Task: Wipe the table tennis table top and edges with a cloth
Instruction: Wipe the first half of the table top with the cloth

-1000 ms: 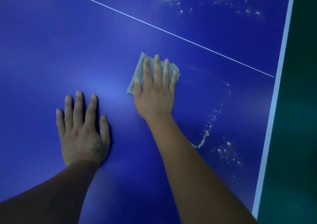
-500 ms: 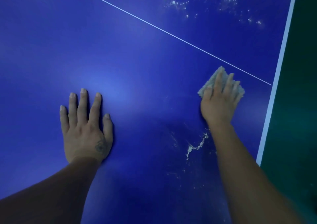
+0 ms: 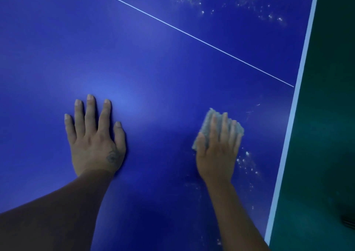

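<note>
On the blue table top point(image 3: 153, 58), our right hand point(image 3: 217, 154) presses the cloth point(image 3: 211, 120) flat-fingered, white specks point(image 3: 247, 162) just beyond it toward the white edge point(image 3: 288, 135), left hand point(image 3: 96, 141) braced flat.

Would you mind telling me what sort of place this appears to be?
Probably an indoor games or sports room: a blue table tennis table with a thin white centre line and white edge stripe, over dark green flooring.

Table top point(image 3: 153, 58) deep blue with thin white centre line point(image 3: 182, 31), white edge band point(image 3: 294, 116) at right, whitish specks far right; cloth point(image 3: 209, 123) grey; floor point(image 3: 326, 116) dark green.
</note>
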`<action>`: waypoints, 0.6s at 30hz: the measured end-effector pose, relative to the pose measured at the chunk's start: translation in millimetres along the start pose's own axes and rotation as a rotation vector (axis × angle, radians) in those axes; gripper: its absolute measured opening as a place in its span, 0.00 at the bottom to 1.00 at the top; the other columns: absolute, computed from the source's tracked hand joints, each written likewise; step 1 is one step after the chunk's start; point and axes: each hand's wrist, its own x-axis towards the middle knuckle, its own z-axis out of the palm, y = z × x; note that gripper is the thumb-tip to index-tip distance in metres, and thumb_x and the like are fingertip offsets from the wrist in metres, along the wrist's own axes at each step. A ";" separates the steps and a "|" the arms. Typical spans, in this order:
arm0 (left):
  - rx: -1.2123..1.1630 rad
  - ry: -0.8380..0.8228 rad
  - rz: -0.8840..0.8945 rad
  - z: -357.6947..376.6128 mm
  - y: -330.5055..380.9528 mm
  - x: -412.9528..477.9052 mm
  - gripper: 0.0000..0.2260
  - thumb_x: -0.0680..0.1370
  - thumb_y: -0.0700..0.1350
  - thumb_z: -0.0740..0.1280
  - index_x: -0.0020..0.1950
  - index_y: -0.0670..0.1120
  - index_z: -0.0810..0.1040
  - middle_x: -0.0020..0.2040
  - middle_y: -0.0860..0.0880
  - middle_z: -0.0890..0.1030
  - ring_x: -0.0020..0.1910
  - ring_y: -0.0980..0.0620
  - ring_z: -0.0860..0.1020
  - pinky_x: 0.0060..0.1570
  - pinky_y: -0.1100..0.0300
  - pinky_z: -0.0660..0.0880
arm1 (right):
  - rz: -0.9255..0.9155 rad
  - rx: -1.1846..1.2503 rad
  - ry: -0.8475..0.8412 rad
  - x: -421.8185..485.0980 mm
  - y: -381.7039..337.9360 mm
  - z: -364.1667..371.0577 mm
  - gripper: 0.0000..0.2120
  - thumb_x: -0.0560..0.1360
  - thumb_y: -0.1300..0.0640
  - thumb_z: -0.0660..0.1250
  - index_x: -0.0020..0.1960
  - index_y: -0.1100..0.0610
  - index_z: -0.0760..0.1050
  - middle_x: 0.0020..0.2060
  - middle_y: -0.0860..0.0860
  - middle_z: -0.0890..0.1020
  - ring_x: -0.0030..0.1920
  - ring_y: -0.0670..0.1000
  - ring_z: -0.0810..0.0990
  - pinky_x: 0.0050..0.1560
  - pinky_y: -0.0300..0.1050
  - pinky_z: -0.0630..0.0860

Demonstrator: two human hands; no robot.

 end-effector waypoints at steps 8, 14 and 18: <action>0.020 0.017 0.017 3.1 -3.5 -0.7 0.29 0.86 0.57 0.53 0.87 0.50 0.61 0.88 0.45 0.56 0.87 0.42 0.49 0.85 0.45 0.37 | 0.066 0.058 0.013 13.3 -89.4 3.4 0.29 0.89 0.42 0.43 0.88 0.50 0.52 0.87 0.54 0.53 0.86 0.60 0.51 0.83 0.69 0.49; 0.015 0.015 0.028 6.6 -6.3 -1.3 0.28 0.86 0.58 0.53 0.87 0.51 0.60 0.88 0.46 0.55 0.87 0.42 0.49 0.84 0.47 0.35 | -0.200 0.052 -0.011 -4.1 -107.0 8.7 0.29 0.89 0.40 0.46 0.88 0.47 0.53 0.87 0.51 0.56 0.87 0.59 0.50 0.84 0.67 0.49; 0.023 0.007 0.028 4.6 -6.9 -1.3 0.29 0.86 0.57 0.52 0.87 0.51 0.60 0.88 0.45 0.54 0.87 0.42 0.49 0.83 0.48 0.34 | -0.002 -0.016 -0.013 -24.8 -20.3 -0.1 0.29 0.89 0.43 0.50 0.88 0.49 0.54 0.87 0.53 0.56 0.86 0.60 0.53 0.84 0.66 0.50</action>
